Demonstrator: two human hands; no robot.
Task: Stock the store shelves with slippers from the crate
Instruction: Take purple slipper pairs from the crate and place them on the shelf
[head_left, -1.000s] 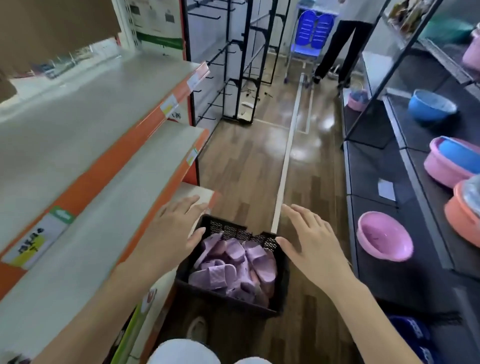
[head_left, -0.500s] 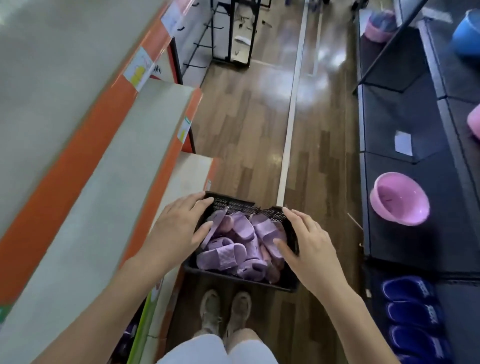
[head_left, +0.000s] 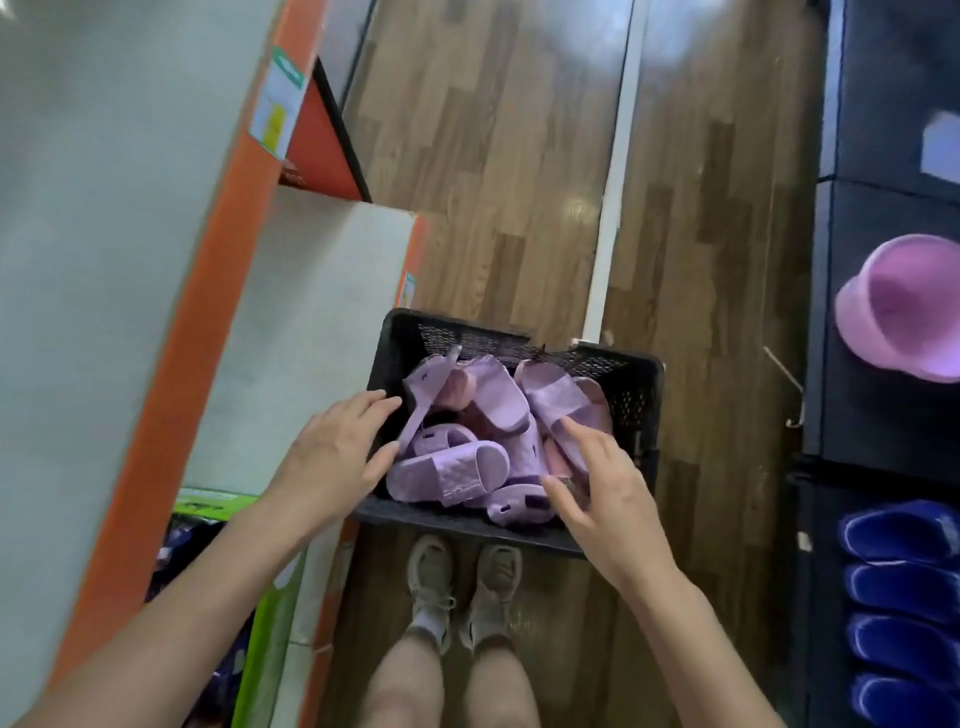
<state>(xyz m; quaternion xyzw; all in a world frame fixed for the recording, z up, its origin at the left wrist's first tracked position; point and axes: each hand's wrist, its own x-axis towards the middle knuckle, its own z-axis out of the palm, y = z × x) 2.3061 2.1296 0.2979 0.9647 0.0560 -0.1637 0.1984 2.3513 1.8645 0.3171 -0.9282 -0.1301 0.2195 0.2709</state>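
Wood-look floor (head_left: 519, 182) runs down a shop aisle, split by a white strip (head_left: 613, 208). On the left stand pale shelves (head_left: 311, 332) with orange edges. On the right, dark shelving (head_left: 883, 441) carries a pink basin (head_left: 904, 312) and a row of blue slippers (head_left: 904, 587).

A black crate (head_left: 641, 400) sits on the floor just ahead of the person's shoes (head_left: 431, 577), heaped with lilac slippers (head_left: 498, 400). Both hands hang over it with fingers loosely spread, holding nothing. The left hand (head_left: 337, 447) reaches across the crate's left wall. The right hand (head_left: 613, 493) hovers over the heap's right side.

Between them lies the top slipper (head_left: 452, 467), strap up, its long axis running roughly left to right across the crate. The left thumb is just beside its near end, though whether it touches cannot be told. The left hand looks the nearer one to pick it up, and the pale shelves lie on that same side. Stocking seems barely begun, since the crate is full.
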